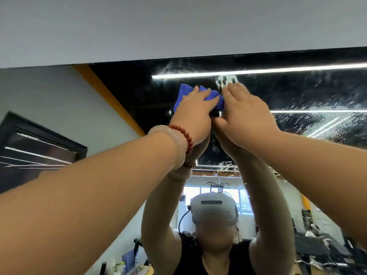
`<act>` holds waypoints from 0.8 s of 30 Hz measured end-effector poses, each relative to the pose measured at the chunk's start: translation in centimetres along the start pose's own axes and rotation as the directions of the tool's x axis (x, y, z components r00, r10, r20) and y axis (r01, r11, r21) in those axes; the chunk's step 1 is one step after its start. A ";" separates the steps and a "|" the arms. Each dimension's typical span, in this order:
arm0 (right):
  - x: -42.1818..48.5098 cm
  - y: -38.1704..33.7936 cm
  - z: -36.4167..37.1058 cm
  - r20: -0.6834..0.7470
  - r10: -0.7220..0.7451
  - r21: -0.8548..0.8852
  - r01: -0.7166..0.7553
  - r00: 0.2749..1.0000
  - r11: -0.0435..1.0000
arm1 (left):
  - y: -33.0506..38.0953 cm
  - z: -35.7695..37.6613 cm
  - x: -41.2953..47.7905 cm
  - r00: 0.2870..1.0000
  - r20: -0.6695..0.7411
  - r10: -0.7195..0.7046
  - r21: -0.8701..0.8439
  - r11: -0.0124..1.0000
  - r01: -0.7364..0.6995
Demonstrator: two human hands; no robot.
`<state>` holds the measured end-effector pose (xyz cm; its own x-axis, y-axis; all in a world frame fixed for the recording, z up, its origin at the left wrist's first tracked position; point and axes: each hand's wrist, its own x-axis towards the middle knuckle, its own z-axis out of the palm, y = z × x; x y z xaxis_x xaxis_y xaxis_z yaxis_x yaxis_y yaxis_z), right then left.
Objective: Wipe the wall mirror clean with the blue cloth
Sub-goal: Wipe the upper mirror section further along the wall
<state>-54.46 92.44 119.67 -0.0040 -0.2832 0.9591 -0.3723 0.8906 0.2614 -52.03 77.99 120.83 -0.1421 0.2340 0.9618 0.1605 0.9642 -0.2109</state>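
On mirror (127, 90), cloth (184, 91) under left hand (195, 114)

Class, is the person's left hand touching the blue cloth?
Touching. The head view shows the left hand lying flat over the blue cloth, pressing it against the mirror.

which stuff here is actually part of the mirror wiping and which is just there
In the job: blue cloth, left hand pressing it, right hand flat on the glass, wall mirror, droplets on it.

Just there: red bead bracelet, pale bangle, grey wall above.
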 end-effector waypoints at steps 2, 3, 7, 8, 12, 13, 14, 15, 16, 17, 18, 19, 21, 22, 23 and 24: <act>-1.0 0.2 0.2 0.022 0.018 0.019 -0.019 1.000 1.000 | 0.1 0.2 -0.8 0.996 -0.038 0.074 -0.019 0.997 -0.075; -1.5 0.4 0.4 0.038 0.019 0.013 -0.019 0.999 1.000 | -0.5 -0.2 -0.5 0.998 -0.042 0.052 -0.011 0.999 -0.053; -2.2 0.8 1.2 0.041 0.018 -0.002 -0.018 0.999 1.000 | -1.9 -0.9 1.7 0.985 -0.084 -0.148 -0.010 0.989 0.147; -2.2 0.8 1.3 0.034 0.018 0.000 -0.018 0.999 1.000 | -1.5 -0.7 1.7 0.983 -0.094 -0.159 0.007 0.987 0.161; -2.2 1.1 1.6 0.012 0.004 0.009 -0.004 1.000 1.000 | 0.1 0.5 -0.2 0.996 -0.082 0.027 0.016 1.000 -0.026; -2.2 1.2 1.7 0.008 0.004 0.010 -0.004 1.000 1.000 | -0.1 0.3 -0.5 0.994 -0.095 0.058 0.012 0.998 -0.057; -2.3 1.2 1.7 0.006 0.003 0.009 -0.003 1.000 1.000 | -0.7 0.1 -0.3 0.992 -0.114 0.057 0.012 0.998 -0.056; -2.3 1.2 1.7 0.005 0.002 0.006 -0.003 1.000 1.000 | -1.4 -0.5 0.0 0.992 -0.127 0.013 0.008 1.000 -0.012; -2.3 1.3 1.7 0.005 0.001 0.001 -0.001 1.000 1.000 | -2.2 -0.8 0.5 0.989 -0.134 -0.067 -0.004 0.998 0.067; -2.3 1.3 1.8 0.004 -0.001 -0.005 0.001 1.000 1.000 | -3.1 -0.9 1.0 0.980 -0.144 -0.134 -0.010 0.991 0.134; -2.3 1.3 1.8 0.002 -0.004 -0.007 0.004 1.000 1.000 | -3.6 -0.9 1.3 0.970 -0.156 -0.185 -0.017 0.983 0.185; -2.3 1.4 1.8 -0.001 -0.005 -0.005 0.005 1.000 1.000 | -3.3 -0.8 1.1 0.962 -0.164 -0.218 -0.010 0.976 0.219; -2.2 1.4 1.9 -0.006 -0.006 0.011 0.006 1.000 1.000 | -1.6 0.2 -0.2 0.964 -0.190 -0.187 0.035 0.980 0.197; -2.2 1.5 1.9 -0.009 -0.003 0.019 0.004 1.000 1.000 | -0.6 0.9 -1.2 0.977 -0.178 -0.117 0.055 0.990 0.129; -2.2 1.5 1.9 -0.014 -0.001 0.027 0.001 1.000 1.000 | 0.3 1.3 -2.3 0.985 -0.169 -0.028 0.054 0.998 0.037; -2.2 1.5 1.9 -0.020 0.001 0.034 0.000 1.000 0.999 | 0.7 1.7 -3.2 0.984 -0.169 0.056 0.045 0.998 -0.049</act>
<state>-56.80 93.68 117.68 0.0144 -0.2754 0.9612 -0.4038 0.8778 0.2576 -53.13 78.12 117.35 0.0344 0.2630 0.9642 0.1231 0.9563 -0.2653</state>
